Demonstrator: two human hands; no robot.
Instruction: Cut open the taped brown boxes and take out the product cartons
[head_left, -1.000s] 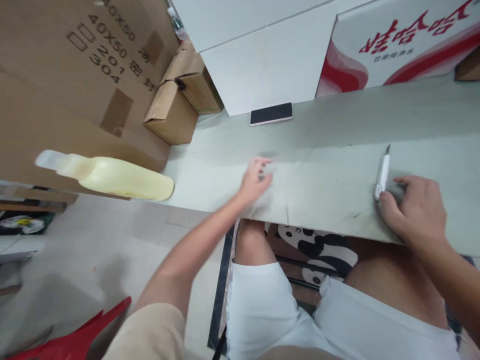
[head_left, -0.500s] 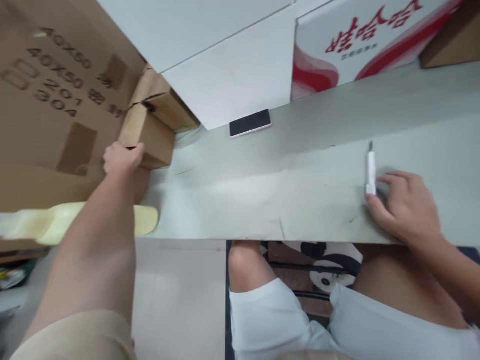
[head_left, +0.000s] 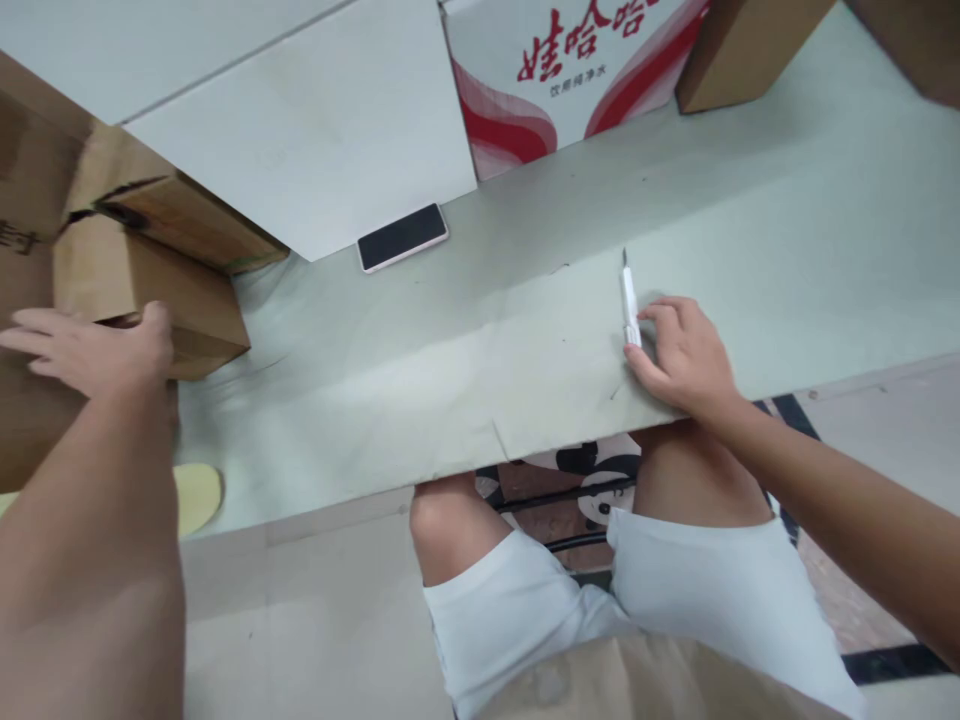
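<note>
My left hand (head_left: 97, 350) is at the far left with its fingers spread out, against a small brown cardboard box (head_left: 187, 300); the thumb lies at the box's near upper edge. Whether the palm presses on the box is hidden. My right hand (head_left: 686, 350) rests on the table (head_left: 525, 320), fingers loosely bent and thumb apart. Beside its thumb and index finger lies a white utility knife (head_left: 629, 305), blade out and pointing away from me. The fingertips seem to touch the knife's handle without wrapping round it.
A black-screened phone (head_left: 403, 238) lies against a white box (head_left: 315, 130). Next to that stands a white and red printed carton (head_left: 570, 80), with a brown carton (head_left: 742, 50) further right. A yellowish rounded thing (head_left: 199, 497) shows under my left arm.
My view has shifted right and tilted. My left hand's fingers, earlier closed at the small box, are now spread. The knife and right hand keep about the same places on the table.
</note>
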